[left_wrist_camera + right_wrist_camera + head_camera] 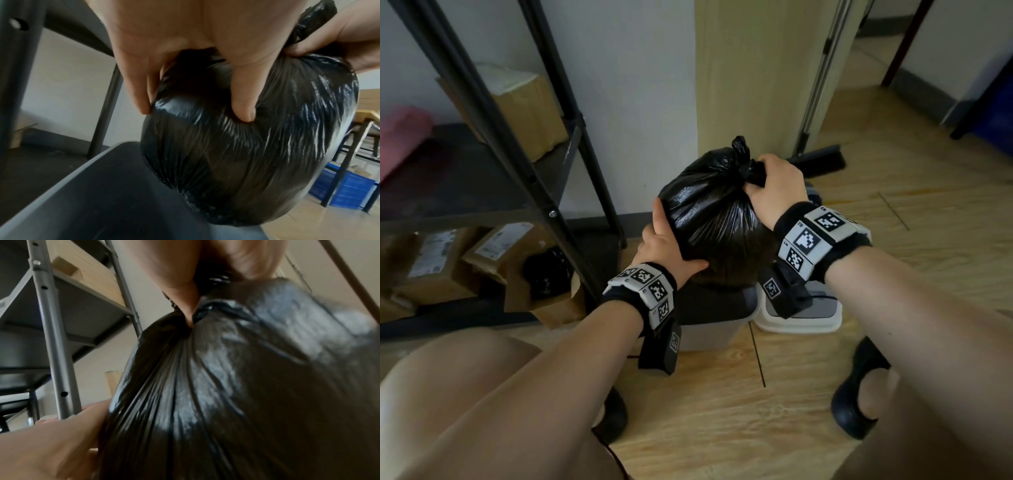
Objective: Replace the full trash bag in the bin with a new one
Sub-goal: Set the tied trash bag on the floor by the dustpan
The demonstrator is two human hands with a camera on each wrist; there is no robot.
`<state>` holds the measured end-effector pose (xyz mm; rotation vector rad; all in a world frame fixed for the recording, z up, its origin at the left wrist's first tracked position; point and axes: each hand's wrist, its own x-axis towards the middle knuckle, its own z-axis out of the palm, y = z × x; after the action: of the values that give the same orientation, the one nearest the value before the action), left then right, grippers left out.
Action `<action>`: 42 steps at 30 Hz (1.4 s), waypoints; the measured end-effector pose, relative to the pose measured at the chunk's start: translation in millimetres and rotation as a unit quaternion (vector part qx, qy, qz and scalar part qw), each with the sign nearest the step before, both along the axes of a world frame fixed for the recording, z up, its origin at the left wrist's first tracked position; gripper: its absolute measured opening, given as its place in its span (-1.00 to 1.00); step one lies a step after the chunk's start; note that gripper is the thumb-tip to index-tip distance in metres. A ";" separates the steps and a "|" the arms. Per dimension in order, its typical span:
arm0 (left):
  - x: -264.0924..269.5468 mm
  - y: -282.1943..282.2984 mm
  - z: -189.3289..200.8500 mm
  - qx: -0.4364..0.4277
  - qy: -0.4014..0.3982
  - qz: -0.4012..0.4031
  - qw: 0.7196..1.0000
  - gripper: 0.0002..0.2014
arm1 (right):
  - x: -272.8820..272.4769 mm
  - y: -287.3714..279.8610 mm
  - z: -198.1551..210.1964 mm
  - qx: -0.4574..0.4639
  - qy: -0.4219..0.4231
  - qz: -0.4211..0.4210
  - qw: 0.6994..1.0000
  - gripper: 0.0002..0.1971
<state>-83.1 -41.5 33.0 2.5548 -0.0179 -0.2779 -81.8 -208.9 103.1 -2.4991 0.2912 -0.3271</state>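
A full black trash bag (715,212) (246,154) (226,386), tied at the top, hangs just above the grey bin (709,332) (61,186). My right hand (774,181) (205,264) grips the bag's knotted neck from the right. My left hand (664,240) (185,40) lies spread against the bag's left side, straight fingers pressing into the plastic. The bin's inside looks dark in the left wrist view, and the bag's bottom is clear of the rim there. No new bag shows in any view.
A white lid (801,318) lies on the wooden floor right of the bin. A black metal shelf (482,171) with cardboard boxes (441,260) stands close on the left. Behind the bag are a wooden panel (750,68) and a broom (818,161). My shoes (859,394) flank the bin.
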 end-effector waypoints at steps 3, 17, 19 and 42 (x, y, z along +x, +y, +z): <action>6.4 -22.6 11.3 -0.008 -0.009 -0.014 1.000 0.29 | -3.3 -18.9 11.1 0.013 -0.012 -0.020 1.000 -0.68; 57.9 -154.0 32.3 -0.023 0.009 -0.123 0.992 0.29 | -11.5 -142.9 25.1 0.096 -0.017 -0.143 0.985 -0.67; 68.2 -172.4 30.6 -0.031 0.015 -0.128 0.991 0.22 | -6.4 -159.6 19.2 0.105 -0.012 -0.156 0.982 -0.66; 214.3 -297.0 -104.7 0.030 0.085 -0.247 0.965 -0.16 | 164.7 -262.2 -171.6 0.129 0.060 -0.147 0.979 -0.72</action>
<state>131.2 -338.5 -71.7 2.5419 -0.5966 -0.6943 82.9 -471.2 -68.5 -2.2225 0.7111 -0.2387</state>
